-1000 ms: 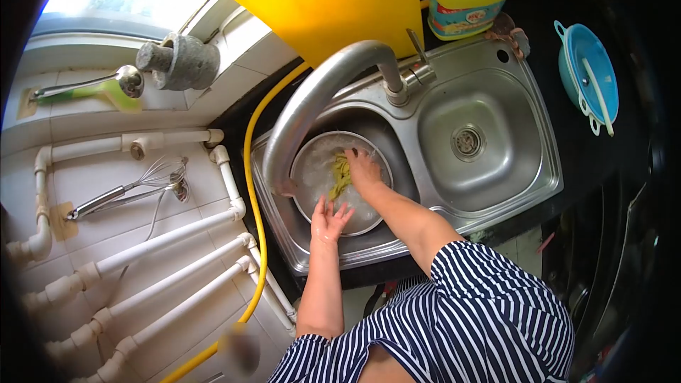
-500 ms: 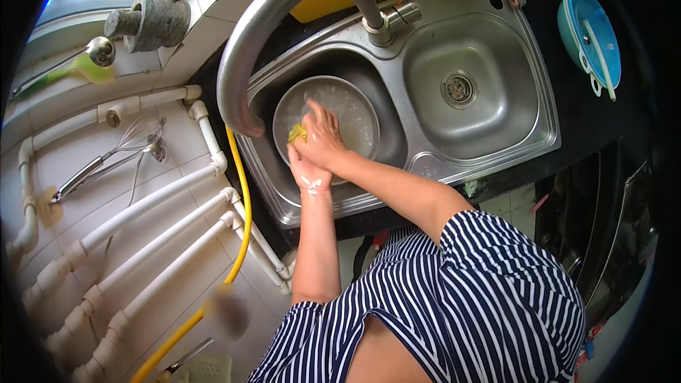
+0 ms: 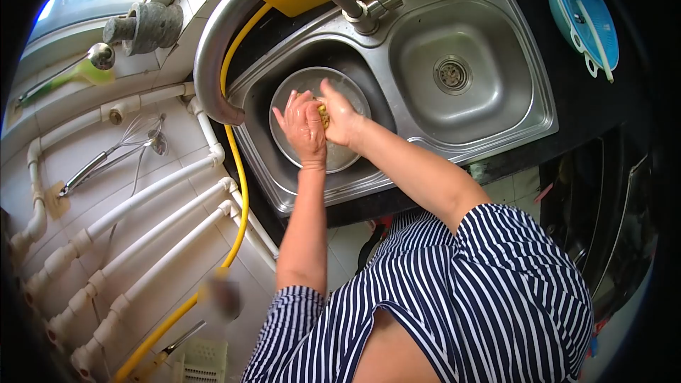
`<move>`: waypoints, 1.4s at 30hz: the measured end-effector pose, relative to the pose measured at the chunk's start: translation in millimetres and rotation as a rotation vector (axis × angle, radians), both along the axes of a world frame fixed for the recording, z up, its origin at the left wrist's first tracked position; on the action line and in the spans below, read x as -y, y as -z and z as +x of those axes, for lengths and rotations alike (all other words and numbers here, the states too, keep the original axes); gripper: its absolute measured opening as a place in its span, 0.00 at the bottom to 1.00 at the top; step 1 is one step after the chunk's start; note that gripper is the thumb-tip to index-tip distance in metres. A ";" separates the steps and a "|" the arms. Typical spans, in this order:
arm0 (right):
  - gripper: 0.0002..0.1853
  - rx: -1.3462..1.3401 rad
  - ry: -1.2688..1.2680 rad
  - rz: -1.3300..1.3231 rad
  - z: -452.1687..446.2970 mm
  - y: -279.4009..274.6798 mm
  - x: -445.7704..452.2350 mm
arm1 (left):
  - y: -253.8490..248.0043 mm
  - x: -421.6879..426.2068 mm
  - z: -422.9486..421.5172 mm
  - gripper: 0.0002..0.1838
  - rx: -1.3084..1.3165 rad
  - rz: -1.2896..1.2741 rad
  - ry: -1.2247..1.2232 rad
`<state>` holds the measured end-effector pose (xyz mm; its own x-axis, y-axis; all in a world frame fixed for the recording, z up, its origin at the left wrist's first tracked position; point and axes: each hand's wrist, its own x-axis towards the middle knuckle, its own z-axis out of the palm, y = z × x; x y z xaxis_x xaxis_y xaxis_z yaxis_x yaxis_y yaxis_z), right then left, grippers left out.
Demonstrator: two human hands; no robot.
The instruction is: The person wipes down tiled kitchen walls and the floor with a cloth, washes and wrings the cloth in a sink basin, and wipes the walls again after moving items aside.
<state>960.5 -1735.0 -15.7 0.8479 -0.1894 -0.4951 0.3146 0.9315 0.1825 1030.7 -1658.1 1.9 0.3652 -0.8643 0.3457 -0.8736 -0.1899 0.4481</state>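
My two wet hands meet over a round metal bowl [image 3: 344, 160] that sits in the left sink basin. A small yellow lumpy thing [image 3: 323, 115] is pressed between them; what it is I cannot make out. Back upward, my left hand [image 3: 305, 128] lies against the yellow thing with its fingers pointing away from me. From the right, my right hand [image 3: 342, 118] cups the other side, its thumb raised. Cloudy liquid shows in the bowl. Most of the yellow thing is hidden by the fingers.
The curved faucet [image 3: 209, 50] arches just left of the bowl. A second basin [image 3: 489, 99] with a drain lies to the right. On the dark counter is a blue strainer [image 3: 567, 10]. White pipes [image 3: 156, 198] and a yellow hose [image 3: 241, 220] run along the left.
My left hand has turned from palm up beneath to back up on top. My right hand has shifted to the right side of the yellow thing. The view has moved slightly.
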 end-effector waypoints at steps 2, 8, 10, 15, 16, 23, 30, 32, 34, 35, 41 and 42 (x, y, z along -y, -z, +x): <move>0.40 0.038 -0.070 0.005 -12.3 -15.5 9.7 | -11.5 11.3 8.1 0.11 0.021 -0.116 0.178; 0.39 -0.043 -0.196 -0.284 2.3 -20.6 2.5 | -7.8 13.4 7.6 0.15 0.038 0.123 0.080; 0.34 -0.095 -0.192 -0.261 1.0 -20.2 -0.7 | -11.3 16.6 -8.5 0.20 -0.367 -0.090 -0.083; 0.31 -0.073 -0.187 -0.336 -6.8 -27.3 -10.9 | -33.0 19.3 -28.2 0.25 -0.532 -0.058 -0.281; 0.31 -0.070 -0.194 -0.343 -8.9 -31.0 -12.9 | -36.0 19.5 -31.2 0.26 -0.567 -0.043 -0.329; 0.38 -0.052 -0.168 -0.234 -23.4 -58.8 20.3 | -45.7 -10.8 -58.3 0.20 -0.291 -0.098 -0.098; 0.20 -0.078 -0.167 -0.284 -36.3 -84.7 5.6 | -87.7 18.9 -51.6 0.16 0.053 -0.063 -0.075; 0.17 -0.081 -0.129 -0.424 -42.8 -92.2 9.4 | -87.3 28.8 -62.4 0.17 -0.017 -0.142 -0.171; 0.18 -0.078 -0.173 -0.652 -52.8 -100.0 14.9 | -83.9 34.8 -72.7 0.19 -0.103 -0.220 -0.253; 0.17 0.067 -0.153 -0.748 -48.8 -79.0 15.5 | -79.7 36.7 -76.9 0.20 -0.240 -0.282 -0.324; 0.22 -0.310 -0.157 -0.795 -64.6 -71.0 7.1 | -74.3 40.6 -108.5 0.25 -0.781 -0.474 -0.577; 0.25 -0.323 -0.185 -0.848 -68.0 -74.3 8.3 | -75.9 40.8 -110.9 0.26 -0.861 -0.488 -0.607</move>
<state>892.5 -1743.3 58.6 0.7460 -0.4718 -0.4701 0.0643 0.7536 -0.6542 919.8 -1698.9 77.8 0.9504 -0.3096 0.0293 -0.0684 -0.1161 0.9909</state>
